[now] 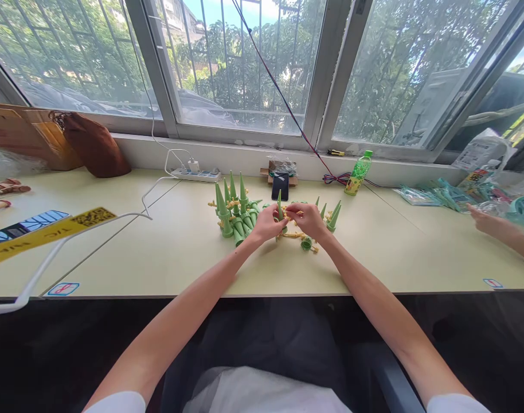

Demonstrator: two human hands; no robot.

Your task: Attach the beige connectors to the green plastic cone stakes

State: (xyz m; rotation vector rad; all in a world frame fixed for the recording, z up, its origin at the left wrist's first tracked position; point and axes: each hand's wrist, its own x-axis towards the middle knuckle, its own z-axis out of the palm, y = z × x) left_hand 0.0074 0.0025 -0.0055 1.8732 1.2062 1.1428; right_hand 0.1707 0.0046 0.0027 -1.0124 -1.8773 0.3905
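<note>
Setting: pale worktop (180,252) running under a row of windows, trees outside in bright daylight.
Left hand (268,225): fingers curled, thumb and forefinger pinched on an upright green cone (280,205) at the middle of the worktop.
Right hand (308,221): fingers bent and closed on a small yellow piece (293,213), meeting the left hand at the fingertips. How the piece sits against the cone is too small to tell.
Hands together: touching, both resting low over the worktop.
Cone cluster (233,213): green cones with yellow fittings, most upright, some leaning, just left of the left hand.
Loose parts (307,242): a green cap and yellow pieces lying flat under and just in front of the right hand; a few more green cones (333,217) stand just right of it.
Phone (280,185): dark, propped behind the hands, near the window sill.
Bottle (359,172): green, upright, right of the phone by the sill.
Power strip (195,173): white, by the sill to the left, white cable trailing off toward the near edge.
Brown bag (94,146): far left, against the sill, beside cardboard.
Another person's hand (485,221): at the right edge, flat on the worktop, well apart from the cones, near plastic packets (429,195).
</note>
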